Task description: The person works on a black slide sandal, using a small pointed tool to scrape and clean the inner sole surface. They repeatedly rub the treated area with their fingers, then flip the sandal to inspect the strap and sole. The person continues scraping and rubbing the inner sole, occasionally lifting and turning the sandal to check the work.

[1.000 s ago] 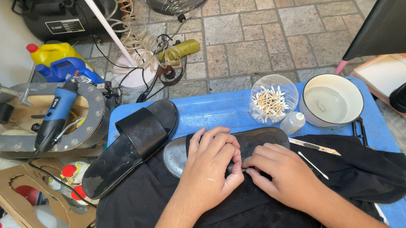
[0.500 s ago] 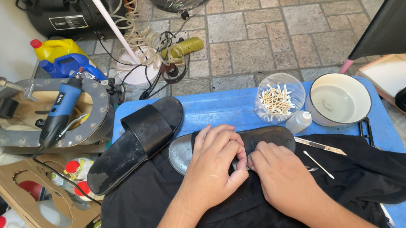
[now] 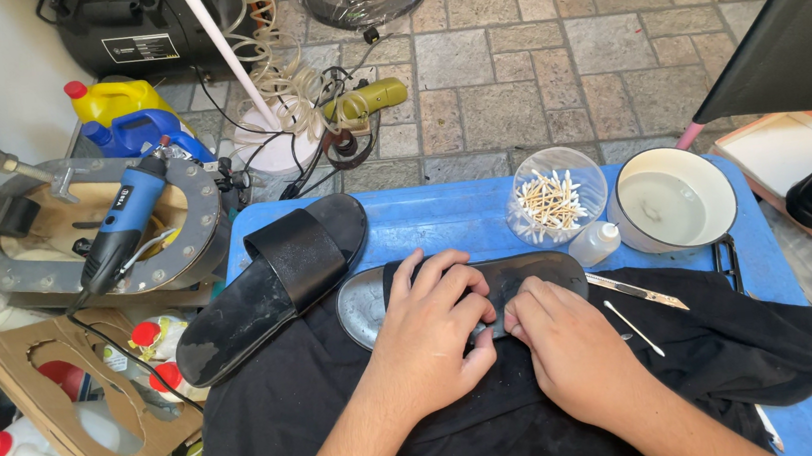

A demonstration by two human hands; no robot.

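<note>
On the blue table point(image 3: 445, 216), left hand point(image 3: 432, 331) and right hand point(image 3: 565, 352) press fingertips closed on the black slide sandal point(image 3: 522, 276) lying on black cloth point(image 3: 741, 354), apparently working its strap; continuing needs steady pressure.

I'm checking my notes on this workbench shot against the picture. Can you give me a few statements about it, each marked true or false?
1. Both hands, left hand and right hand, rest on the black slide sandal. True.
2. The second sandal lies left of them. True.
3. The clear bowl holds screws. False: cotton swabs.
4. The white bowl sits on the floor. False: on the blue table.
5. A black cloth lies under the hands. True.
</note>
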